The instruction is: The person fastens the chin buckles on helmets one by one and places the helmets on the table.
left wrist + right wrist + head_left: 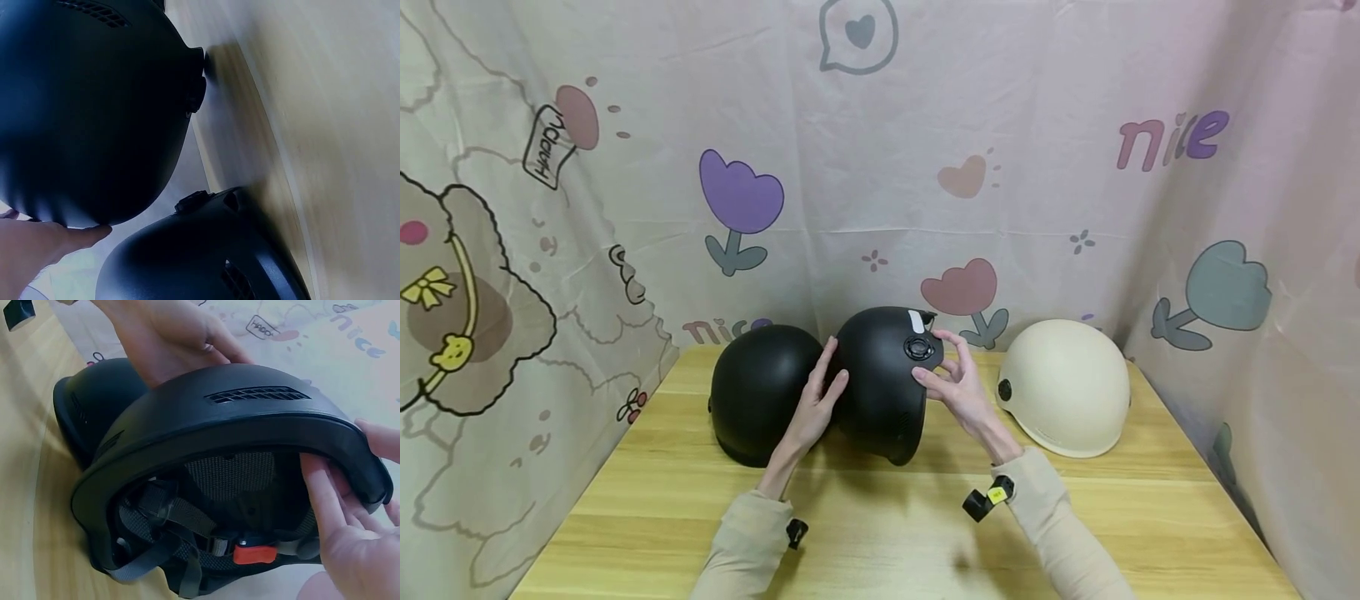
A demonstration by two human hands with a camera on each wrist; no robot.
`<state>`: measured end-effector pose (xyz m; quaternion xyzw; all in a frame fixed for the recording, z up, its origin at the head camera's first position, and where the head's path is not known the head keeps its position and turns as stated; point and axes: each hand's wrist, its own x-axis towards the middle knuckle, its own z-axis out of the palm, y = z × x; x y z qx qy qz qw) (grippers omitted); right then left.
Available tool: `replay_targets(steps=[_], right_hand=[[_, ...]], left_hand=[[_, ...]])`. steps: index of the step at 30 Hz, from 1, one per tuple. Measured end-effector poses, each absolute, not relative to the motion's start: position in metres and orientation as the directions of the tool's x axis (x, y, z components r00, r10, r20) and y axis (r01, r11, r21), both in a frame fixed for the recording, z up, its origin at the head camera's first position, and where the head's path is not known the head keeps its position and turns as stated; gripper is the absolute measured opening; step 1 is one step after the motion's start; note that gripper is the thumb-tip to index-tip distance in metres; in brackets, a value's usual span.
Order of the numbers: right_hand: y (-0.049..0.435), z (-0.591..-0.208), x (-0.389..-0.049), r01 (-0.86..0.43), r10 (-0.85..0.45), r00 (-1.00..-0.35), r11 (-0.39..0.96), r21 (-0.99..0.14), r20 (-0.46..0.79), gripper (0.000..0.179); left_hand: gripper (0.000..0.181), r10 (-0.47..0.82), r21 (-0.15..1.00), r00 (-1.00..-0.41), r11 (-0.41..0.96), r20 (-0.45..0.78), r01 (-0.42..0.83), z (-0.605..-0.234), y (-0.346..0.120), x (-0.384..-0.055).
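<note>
Black helmet (876, 383), one: tilted, resting or raised over the table (865, 533), I cannot tell which, between a second black helmet (760, 392) and a cream helmet (1067, 383). Probably light, stiff, slippery-smooth. Right hand (958, 387) pinches its rim, the surest hold; left hand (808, 410), fingers extended, steadies its side.

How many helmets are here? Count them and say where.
3: a rounded matte black helmet on the left, a tilted black helmet in the middle, a rounded cream helmet on the right.
</note>
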<state>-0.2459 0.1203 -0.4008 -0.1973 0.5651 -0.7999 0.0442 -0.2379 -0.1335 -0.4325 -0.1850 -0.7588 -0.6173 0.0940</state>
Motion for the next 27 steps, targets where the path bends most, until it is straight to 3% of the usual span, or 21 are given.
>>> replay_targets(steps=[6,12,15,22,27], right_hand=[[0.124,-0.396,-0.244,-0.115,-0.280,-0.939,-0.286,-0.951,0.198,0.080],[0.127,-0.392,-0.243,-0.113,-0.287,-0.940,-0.251,-0.961,0.185,0.078],[0.129,-0.390,-0.243,-0.147,-0.269,-0.944,-0.170,-0.975,0.189,0.076],[0.138,-0.389,-0.243,-0.280,-0.174,-0.953,0.194,-0.940,0.248,0.071],[0.141,-0.388,-0.242,-0.347,-0.229,-0.924,0.161,-0.924,0.307,0.072]], left_hand=[[0.063,0.172,0.914,-0.929,0.189,0.328,0.358,-0.433,-0.134,-0.238],[0.063,0.183,0.914,-0.927,0.188,0.328,0.361,-0.436,-0.135,-0.239],[0.063,0.186,0.917,-0.928,0.180,0.324,0.356,-0.436,-0.136,-0.240],[0.064,0.198,0.921,-0.930,0.178,0.310,0.345,-0.436,-0.135,-0.239],[0.064,0.198,0.917,-0.929,0.191,0.313,0.350,-0.436,-0.134,-0.238]])
